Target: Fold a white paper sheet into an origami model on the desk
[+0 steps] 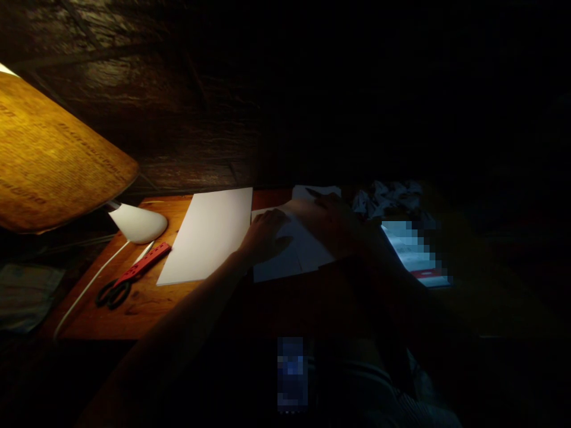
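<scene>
Backdrop: a rough wooden wall stands dim behind a wooden bench, lit by a lamp with a printed shade well left of the hands.
Left hand: open and flat, palm down on a white sheet of paper, gripping nothing and holding the paper steady.
Right hand: fingers curled, deep in shadow, over the far part of that sheet. A thin dark stick, perhaps a pen, shows at the fingers; it is too dim to tell if it is held.
Sheet: directly under both hands, lying flat on the bench.
Left of the hands: a larger blank sheet, then scissors with a red guard.
Beyond the hands: another white sheet.
Right of the hands: crumpled white cloth and a bright blurred booklet.
</scene>
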The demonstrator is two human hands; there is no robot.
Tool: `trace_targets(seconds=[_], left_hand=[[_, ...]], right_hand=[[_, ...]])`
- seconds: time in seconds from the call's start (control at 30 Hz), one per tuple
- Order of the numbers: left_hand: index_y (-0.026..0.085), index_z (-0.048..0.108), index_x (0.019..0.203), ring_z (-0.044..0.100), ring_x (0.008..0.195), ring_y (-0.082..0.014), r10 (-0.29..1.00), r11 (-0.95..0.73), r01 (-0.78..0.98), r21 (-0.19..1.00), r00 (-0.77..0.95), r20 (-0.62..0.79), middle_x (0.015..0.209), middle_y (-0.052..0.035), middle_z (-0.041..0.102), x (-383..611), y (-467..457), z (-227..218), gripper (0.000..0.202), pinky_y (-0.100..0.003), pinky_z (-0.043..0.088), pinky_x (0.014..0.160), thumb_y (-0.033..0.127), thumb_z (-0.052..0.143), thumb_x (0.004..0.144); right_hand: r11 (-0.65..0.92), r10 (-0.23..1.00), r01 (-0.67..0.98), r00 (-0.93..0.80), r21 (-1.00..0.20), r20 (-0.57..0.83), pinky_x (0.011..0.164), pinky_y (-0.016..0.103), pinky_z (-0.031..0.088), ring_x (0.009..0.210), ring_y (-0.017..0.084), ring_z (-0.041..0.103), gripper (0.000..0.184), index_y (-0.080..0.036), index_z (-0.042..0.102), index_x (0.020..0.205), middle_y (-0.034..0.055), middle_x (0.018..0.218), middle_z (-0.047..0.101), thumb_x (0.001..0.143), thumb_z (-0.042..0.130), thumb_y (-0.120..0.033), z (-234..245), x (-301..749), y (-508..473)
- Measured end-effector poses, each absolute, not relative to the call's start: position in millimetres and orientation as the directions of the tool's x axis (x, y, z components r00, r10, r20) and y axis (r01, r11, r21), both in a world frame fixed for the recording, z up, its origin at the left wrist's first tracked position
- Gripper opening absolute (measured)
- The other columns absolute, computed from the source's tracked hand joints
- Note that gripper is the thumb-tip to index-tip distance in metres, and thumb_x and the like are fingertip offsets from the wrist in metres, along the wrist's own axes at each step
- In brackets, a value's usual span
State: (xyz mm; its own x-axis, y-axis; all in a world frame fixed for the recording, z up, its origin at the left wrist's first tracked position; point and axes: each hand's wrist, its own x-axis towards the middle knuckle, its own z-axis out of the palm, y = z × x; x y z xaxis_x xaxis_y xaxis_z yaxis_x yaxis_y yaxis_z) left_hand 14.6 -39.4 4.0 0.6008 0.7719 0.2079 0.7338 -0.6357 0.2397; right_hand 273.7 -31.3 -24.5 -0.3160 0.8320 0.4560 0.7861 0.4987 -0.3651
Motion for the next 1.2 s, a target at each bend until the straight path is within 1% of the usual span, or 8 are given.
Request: trace_targets(seconds=[0.1,0.17,0.3,0.47,0.57,0.67,0.93,1.2], left_hand=[[0.021,0.063,0.124,0.060,0.129,-0.0351,0.788,-0.616,0.751,0.239,0.591,0.175,0.137,-0.0129,0.065,15.4,-39.5,1.9,0.040,-0.054,0.048,0.110,0.036,0.074,0.089],[0.020,0.064,0.117,0.059,0.130,-0.0359,0.795,-0.607,0.760,0.234,0.582,0.171,0.136,-0.0135,0.064,15.0,-38.9,0.4,0.034,-0.055,0.049,0.110,0.038,0.073,0.089],[0.020,0.061,0.123,0.058,0.133,-0.0364,0.794,-0.608,0.749,0.263,0.574,0.199,0.140,-0.0150,0.063,13.6,-37.2,-2.3,0.040,-0.055,0.048,0.111,0.038,0.073,0.090],[0.020,0.059,0.124,0.060,0.128,-0.0359,0.813,-0.582,0.759,0.290,0.552,0.187,0.134,-0.0131,0.065,15.1,-37.5,-2.7,0.044,-0.056,0.048,0.110,0.036,0.075,0.087],[0.017,0.057,0.125,0.059,0.127,-0.0363,0.832,-0.555,0.779,0.293,0.527,0.174,0.132,-0.0151,0.065,16.6,-39.1,-2.0,0.047,-0.056,0.049,0.109,0.036,0.076,0.086],[0.018,0.054,0.124,0.059,0.127,-0.0361,0.835,-0.551,0.785,0.284,0.524,0.172,0.131,-0.0148,0.064,17.2,-40.6,-1.3,0.046,-0.055,0.050,0.108,0.036,0.074,0.086],[0.019,0.051,0.129,0.059,0.127,-0.0388,0.821,-0.570,0.782,0.251,0.548,0.160,0.139,-0.0176,0.061,17.2,-40.4,-2.0,0.050,-0.059,0.050,0.107,0.037,0.070,0.087],[0.021,0.052,0.132,0.054,0.133,-0.0395,0.823,-0.567,0.775,0.278,0.541,0.173,0.147,-0.0171,0.055,16.0,-39.6,-5.7,0.053,-0.061,0.048,0.111,0.036,0.073,0.085]], right_hand=[[0.562,0.806,0.725,-0.371,-0.399,0.460,0.100,0.046,0.058,0.112,0.028,0.069,0.033,-0.020,0.075,0.116,0.0129,0.121,0.071,0.092,0.054,-0.010,-16.5,270.9,-33.0],[0.606,0.786,0.684,-0.434,-0.407,0.441,0.104,0.046,0.056,0.119,0.028,0.067,0.036,-0.021,0.074,0.117,0.0115,0.127,0.071,0.087,0.059,-0.009,-12.3,269.3,-37.5],[0.640,0.767,0.656,-0.511,-0.401,0.387,0.105,0.046,0.057,0.126,0.032,0.066,0.039,-0.020,0.072,0.124,0.0141,0.140,0.068,0.086,0.076,-0.029,-11.1,270.7,-49.3],[0.615,0.785,0.664,-0.461,-0.426,0.414,0.107,0.047,0.056,0.128,0.028,0.066,0.018,-0.021,0.073,0.111,0.0135,0.144,0.066,0.096,0.064,-0.026,-19.9,273.3,-55.8],[0.579,0.801,0.701,-0.394,-0.418,0.450,0.105,0.043,0.057,0.122,0.025,0.069,0.019,-0.020,0.072,0.109,0.0135,0.138,0.069,0.102,0.056,-0.027,-18.8,266.7,-60.5],[0.563,0.777,0.760,-0.354,-0.325,0.520,0.097,0.044,0.060,0.112,0.028,0.072,0.025,-0.019,0.071,0.119,0.0146,0.126,0.075,0.102,0.059,-0.033,-10.8,257.1,-69.4],[0.546,0.781,0.803,-0.384,-0.241,0.492,0.108,0.047,0.055,0.128,0.029,0.066,0.032,-0.022,0.068,0.132,0.0123,0.142,0.069,0.106,0.053,-0.031,6.0,250.8,-85.7],[0.567,0.810,0.761,-0.447,-0.314,0.379,0.110,0.052,0.054,0.133,0.031,0.062,0.043,-0.025,0.064,0.142,0.0094,0.149,0.065,0.099,0.062,-0.026,3.7,259.6,-80.4]])
